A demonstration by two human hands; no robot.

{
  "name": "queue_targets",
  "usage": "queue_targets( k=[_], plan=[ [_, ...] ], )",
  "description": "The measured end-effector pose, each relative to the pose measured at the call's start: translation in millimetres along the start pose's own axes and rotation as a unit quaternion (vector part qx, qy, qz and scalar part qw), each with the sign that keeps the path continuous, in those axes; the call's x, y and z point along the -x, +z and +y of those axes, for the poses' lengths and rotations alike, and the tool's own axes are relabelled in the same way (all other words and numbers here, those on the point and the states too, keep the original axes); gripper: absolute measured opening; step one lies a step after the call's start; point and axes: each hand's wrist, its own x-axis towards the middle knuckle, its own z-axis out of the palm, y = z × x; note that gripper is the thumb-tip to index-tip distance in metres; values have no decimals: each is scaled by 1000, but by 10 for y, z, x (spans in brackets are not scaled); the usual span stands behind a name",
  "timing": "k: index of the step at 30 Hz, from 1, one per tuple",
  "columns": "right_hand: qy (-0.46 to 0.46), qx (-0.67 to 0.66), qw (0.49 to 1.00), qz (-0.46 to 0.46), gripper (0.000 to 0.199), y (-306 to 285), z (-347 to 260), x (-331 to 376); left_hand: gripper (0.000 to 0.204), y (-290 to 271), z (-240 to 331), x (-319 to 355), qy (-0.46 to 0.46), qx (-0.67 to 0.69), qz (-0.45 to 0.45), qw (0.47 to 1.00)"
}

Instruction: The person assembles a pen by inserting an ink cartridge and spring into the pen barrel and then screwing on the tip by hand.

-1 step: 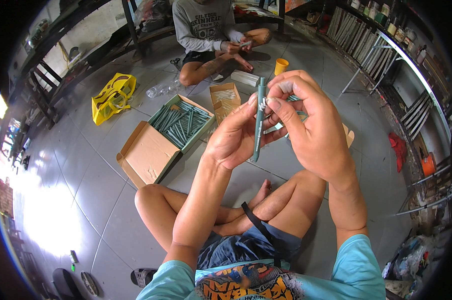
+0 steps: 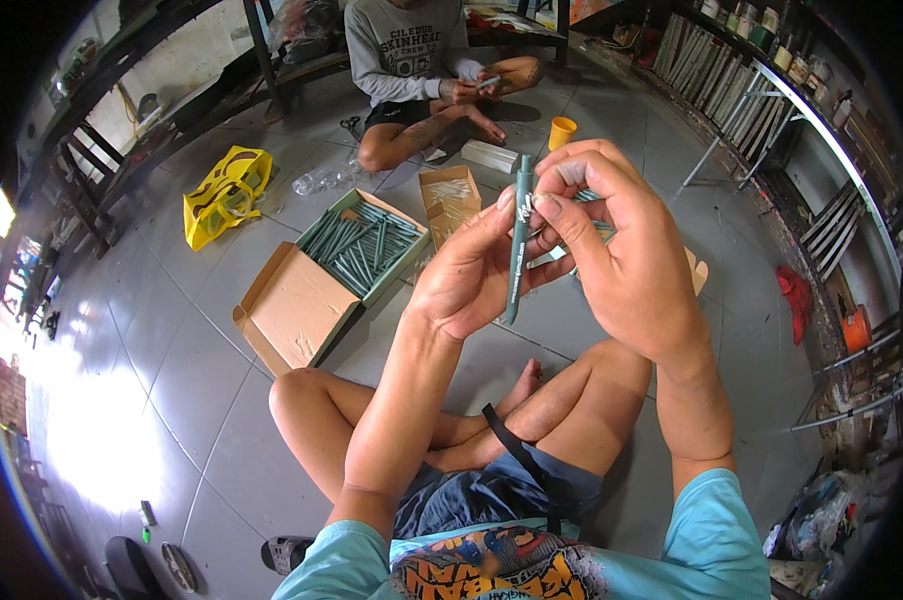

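The left hand (image 2: pixel 472 265) closes thumb and fingers around a grey-green pen (image 2: pixel 518 265), held nearly upright above the crossed legs. The right hand (image 2: pixel 632 260) is half curled, thumb and fingertips at the pen's upper part (whether they grip it, I cannot tell). Beyond, on the floor (image 2: pixel 212 370), an open box (image 2: pixel 297 305) holds many similar pens, beside a smaller carton (image 2: pixel 440 178). Toward the floor's far edge, a co-worker (image 2: pixel 407 85) sits, both hands around something small.
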Motion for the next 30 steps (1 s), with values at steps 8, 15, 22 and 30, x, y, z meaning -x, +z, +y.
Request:
queue_targets(
  k=[8, 15, 22, 30],
  plan=[
    [1, -1, 1000, 13, 10, 18, 44, 8, 46, 21, 15, -5, -7, -3, -12, 1000],
    [13, -2, 1000, 8, 11, 18, 64, 11, 49, 13, 15, 1, -3, -15, -14, 1000],
    [-8, 40, 999, -9, 7, -3, 81, 23, 52, 39, 5, 13, 1, -22, -23, 999],
    [-18, 38, 999, 21, 15, 23, 95, 21, 53, 0, 12, 20, -8, -15, -21, 1000]
  ],
)
